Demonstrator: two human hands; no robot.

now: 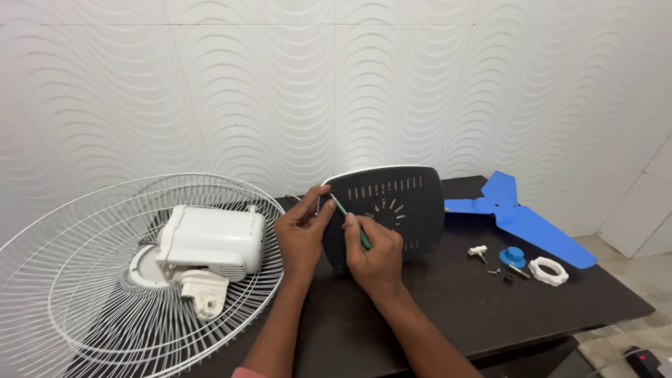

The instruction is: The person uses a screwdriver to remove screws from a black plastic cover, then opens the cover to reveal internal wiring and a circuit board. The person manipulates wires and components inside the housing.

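2 hands working a thin green tool against a dark fan cover on a dark worktop.

The white wire fan guard [105, 280] is running off the left and bottom edges, with the white motor housing [210, 245] lying on it, its underside hidden. The worktop [455, 315] is leaving open room along its front right, its near corner falling away to the floor. The dark rear cover [392, 210] is standing tilted at mid-worktop; its lower left is hidden behind both hands. The blue fan blade [518, 217] is lying behind it to the right, partly covered. The left hand [302, 234] is pinching the cover's left rim. The right hand [374, 255] is gripping the green tool [350, 222], whose tip is hard to make out. The white ring nut [548, 270], blue knob [512, 256] and tiny screws [502, 274] are sitting near the right edge.
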